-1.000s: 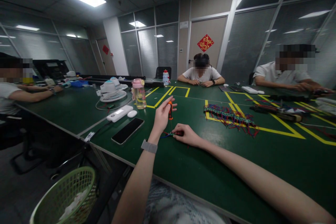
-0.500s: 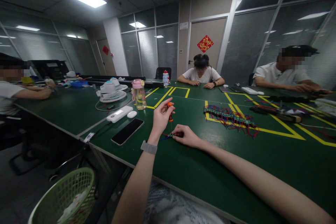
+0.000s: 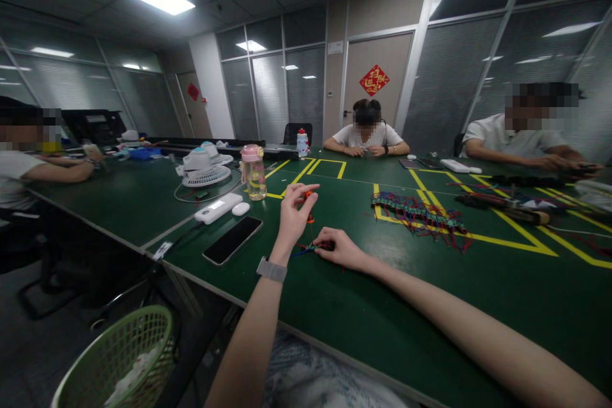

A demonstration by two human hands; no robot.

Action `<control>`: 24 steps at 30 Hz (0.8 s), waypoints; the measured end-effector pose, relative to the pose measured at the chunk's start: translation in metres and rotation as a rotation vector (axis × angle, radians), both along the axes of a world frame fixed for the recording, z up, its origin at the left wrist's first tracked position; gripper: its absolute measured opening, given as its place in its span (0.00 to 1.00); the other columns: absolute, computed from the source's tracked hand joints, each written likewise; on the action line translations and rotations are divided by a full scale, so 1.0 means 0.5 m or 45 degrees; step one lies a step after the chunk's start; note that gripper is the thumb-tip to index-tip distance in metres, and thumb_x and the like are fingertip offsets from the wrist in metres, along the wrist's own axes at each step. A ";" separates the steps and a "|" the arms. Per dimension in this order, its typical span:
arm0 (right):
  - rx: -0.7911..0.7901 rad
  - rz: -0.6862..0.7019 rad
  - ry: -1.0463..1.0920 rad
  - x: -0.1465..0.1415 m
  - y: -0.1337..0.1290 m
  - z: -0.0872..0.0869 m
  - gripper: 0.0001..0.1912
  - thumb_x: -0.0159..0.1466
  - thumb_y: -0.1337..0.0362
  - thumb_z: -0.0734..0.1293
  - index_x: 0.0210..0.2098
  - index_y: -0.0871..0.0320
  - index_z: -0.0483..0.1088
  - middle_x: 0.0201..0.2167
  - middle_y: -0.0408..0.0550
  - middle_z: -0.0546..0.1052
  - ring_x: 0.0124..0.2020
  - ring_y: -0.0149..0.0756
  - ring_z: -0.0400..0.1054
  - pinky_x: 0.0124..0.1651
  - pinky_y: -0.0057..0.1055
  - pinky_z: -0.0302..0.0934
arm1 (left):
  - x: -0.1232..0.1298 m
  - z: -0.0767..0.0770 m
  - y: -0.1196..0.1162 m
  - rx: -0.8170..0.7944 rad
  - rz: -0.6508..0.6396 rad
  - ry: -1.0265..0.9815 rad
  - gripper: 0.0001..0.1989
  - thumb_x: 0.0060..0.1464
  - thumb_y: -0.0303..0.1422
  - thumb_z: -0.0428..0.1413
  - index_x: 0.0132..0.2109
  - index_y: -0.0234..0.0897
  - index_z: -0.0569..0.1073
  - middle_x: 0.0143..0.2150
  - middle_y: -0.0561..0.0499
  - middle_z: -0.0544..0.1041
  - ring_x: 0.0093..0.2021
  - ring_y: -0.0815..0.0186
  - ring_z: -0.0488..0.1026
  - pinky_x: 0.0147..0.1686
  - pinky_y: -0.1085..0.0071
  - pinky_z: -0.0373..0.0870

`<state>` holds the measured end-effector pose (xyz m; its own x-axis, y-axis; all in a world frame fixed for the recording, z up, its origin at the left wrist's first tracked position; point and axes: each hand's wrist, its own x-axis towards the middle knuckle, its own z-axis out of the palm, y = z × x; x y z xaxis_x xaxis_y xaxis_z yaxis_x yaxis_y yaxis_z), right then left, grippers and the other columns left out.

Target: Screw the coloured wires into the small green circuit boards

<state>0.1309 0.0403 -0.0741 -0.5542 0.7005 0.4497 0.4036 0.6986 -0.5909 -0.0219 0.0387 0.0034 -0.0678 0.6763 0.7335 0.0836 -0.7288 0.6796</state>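
Observation:
My left hand (image 3: 295,215) grips the orange handle of a screwdriver (image 3: 310,205) between thumb and fingers, its thin shaft pointing down. Below the shaft, a small green part with red and blue wires (image 3: 310,247) lies on the green table (image 3: 373,306). My right hand (image 3: 340,248) pinches this part from the right side, fingertips close to the screwdriver's tip. Whether the tip touches the part is too small to tell. A row of similar green parts with red and blue wires (image 3: 421,213) rests farther right on the yellow tape.
Left of my hands are a phone (image 3: 233,240), a white case (image 3: 240,209), a white power strip (image 3: 218,208), a pink-lidded bottle (image 3: 254,175) and small white fans (image 3: 205,169). A green basket (image 3: 117,357) stands below the table edge. Three people sit around the table.
The fingers of my left hand have shifted on the screwdriver handle, the index finger bending lower. My right hand stays on the part. The person opposite has brought their hands closer together.

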 end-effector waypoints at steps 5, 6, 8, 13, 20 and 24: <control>-0.007 -0.003 0.010 0.000 -0.001 0.000 0.08 0.55 0.70 0.68 0.35 0.62 0.76 0.31 0.47 0.72 0.30 0.32 0.66 0.33 0.27 0.61 | 0.002 0.000 0.001 -0.169 -0.339 -0.138 0.17 0.57 0.37 0.51 0.52 0.39 0.71 0.49 0.45 0.73 0.43 0.63 0.74 0.38 0.67 0.75; -0.010 -0.003 0.013 0.000 -0.001 0.000 0.08 0.55 0.70 0.68 0.35 0.62 0.76 0.31 0.47 0.71 0.30 0.31 0.66 0.33 0.27 0.61 | 0.003 -0.001 0.001 -0.188 -0.329 -0.154 0.17 0.56 0.37 0.53 0.52 0.38 0.70 0.46 0.45 0.74 0.40 0.64 0.75 0.36 0.68 0.75; -0.019 0.000 0.015 0.000 -0.001 0.000 0.08 0.55 0.70 0.68 0.35 0.62 0.76 0.31 0.47 0.71 0.29 0.31 0.65 0.32 0.26 0.61 | 0.004 -0.001 0.000 -0.172 -0.240 -0.139 0.17 0.52 0.36 0.57 0.49 0.36 0.72 0.42 0.46 0.75 0.37 0.66 0.75 0.33 0.71 0.74; -0.019 0.000 0.003 0.000 -0.003 0.004 0.08 0.56 0.70 0.67 0.35 0.62 0.76 0.31 0.47 0.71 0.29 0.30 0.65 0.32 0.26 0.60 | 0.002 0.003 -0.004 -0.065 -0.129 0.002 0.13 0.54 0.36 0.55 0.45 0.39 0.76 0.49 0.46 0.71 0.45 0.64 0.72 0.39 0.72 0.72; -0.002 -0.001 -0.013 -0.001 -0.001 0.002 0.08 0.56 0.70 0.68 0.35 0.61 0.77 0.30 0.46 0.71 0.28 0.30 0.64 0.31 0.26 0.59 | 0.003 0.000 -0.003 -0.091 -0.134 -0.016 0.14 0.49 0.37 0.60 0.44 0.39 0.76 0.42 0.48 0.73 0.40 0.66 0.73 0.37 0.72 0.72; 0.004 0.003 0.002 -0.002 -0.001 0.001 0.07 0.55 0.70 0.68 0.35 0.61 0.76 0.30 0.46 0.70 0.28 0.30 0.64 0.31 0.25 0.59 | 0.004 -0.001 0.000 -0.084 -0.193 -0.018 0.13 0.55 0.37 0.54 0.46 0.41 0.75 0.51 0.46 0.69 0.48 0.64 0.71 0.41 0.71 0.72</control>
<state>0.1300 0.0400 -0.0734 -0.5552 0.6976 0.4528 0.4007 0.7015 -0.5894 -0.0201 0.0386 0.0028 0.0291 0.7260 0.6871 -0.0338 -0.6863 0.7266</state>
